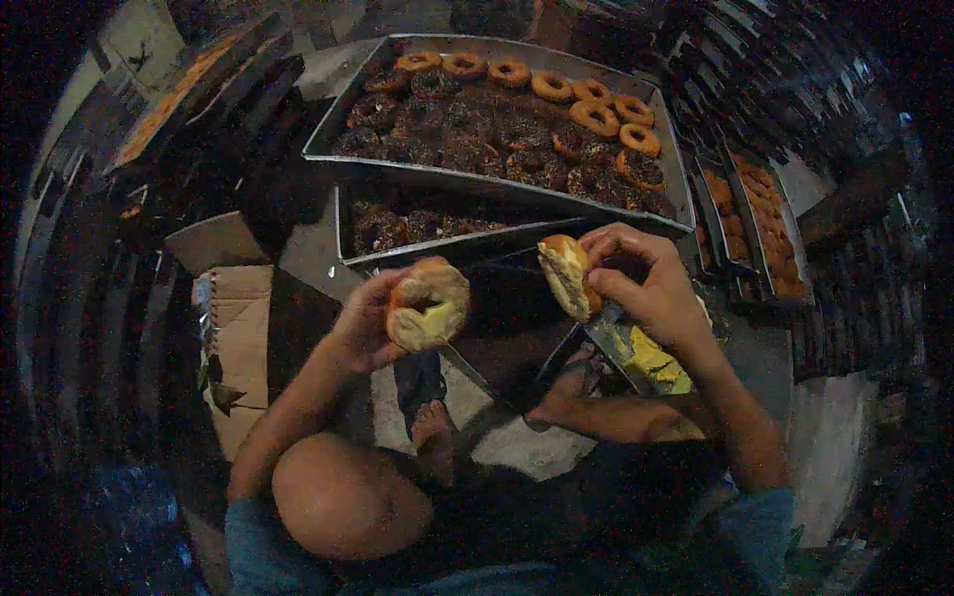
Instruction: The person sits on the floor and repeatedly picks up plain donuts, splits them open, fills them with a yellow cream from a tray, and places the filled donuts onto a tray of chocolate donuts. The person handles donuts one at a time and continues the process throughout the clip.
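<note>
My left hand (370,316) holds one half of a split doughnut (441,294), its pale cut face turned up with a smear of yellow spread at the lower part. In my right hand (641,279) is another doughnut piece (564,276), tilted on edge, its cut side also coated with yellow spread. The two pieces are apart. Below my right forearm lies a yellow block of spread (650,356) in a container or wrapper partly hidden by that arm. Beyond both hands sits a large metal tray (492,176) of doughnuts, many with dark topping and sprinkles.
Several plain ring doughnuts (553,86) line the tray's far edge. Under it a second tray (340,223) holds dark-topped doughnuts. More trays of brown pastries (768,216) stand at the right. At the left is an open cardboard box (242,328). My bent knee (350,495) is close below.
</note>
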Tool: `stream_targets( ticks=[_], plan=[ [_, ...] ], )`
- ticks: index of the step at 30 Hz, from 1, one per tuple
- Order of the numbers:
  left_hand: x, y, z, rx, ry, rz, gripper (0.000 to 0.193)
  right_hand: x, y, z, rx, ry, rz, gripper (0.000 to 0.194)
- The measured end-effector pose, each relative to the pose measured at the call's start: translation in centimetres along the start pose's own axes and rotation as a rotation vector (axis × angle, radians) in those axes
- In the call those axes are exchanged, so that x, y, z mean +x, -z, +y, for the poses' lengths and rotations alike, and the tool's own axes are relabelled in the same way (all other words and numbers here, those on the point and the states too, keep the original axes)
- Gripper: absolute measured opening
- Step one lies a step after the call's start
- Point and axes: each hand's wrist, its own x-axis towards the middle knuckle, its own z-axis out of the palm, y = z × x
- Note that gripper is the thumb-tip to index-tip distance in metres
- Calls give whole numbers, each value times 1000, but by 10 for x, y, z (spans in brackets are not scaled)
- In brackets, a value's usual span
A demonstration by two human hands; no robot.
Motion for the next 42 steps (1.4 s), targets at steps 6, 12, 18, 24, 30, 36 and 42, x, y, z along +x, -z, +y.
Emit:
stream_targets(
  ticks=[6,12,18,24,30,36,42],
  plan=[
    [51,14,-60,-634,214,-415,45,14,-68,3,-186,60,-146,17],
    [83,35,-107,-614,170,-122,38,-10,-133,61,-346,249,-367,19],
    [99,85,-159,-327,263,275,36,-32,-129,184,-56,-498,-416,32],
    [137,126,-207,-118,132,66,39,-35,-157,287,-121,-897,105,30],
    [184,143,-234,880,321,133,49,-23,-219,303,-605,-692,424,39],
    [226,153,-246,1327,339,109,46,-22,-263,346,-260,-236,515,61],
    [207,153,-246,1397,352,-24,44,-40,-237,347,-647,-181,-36,58]
  ],
)
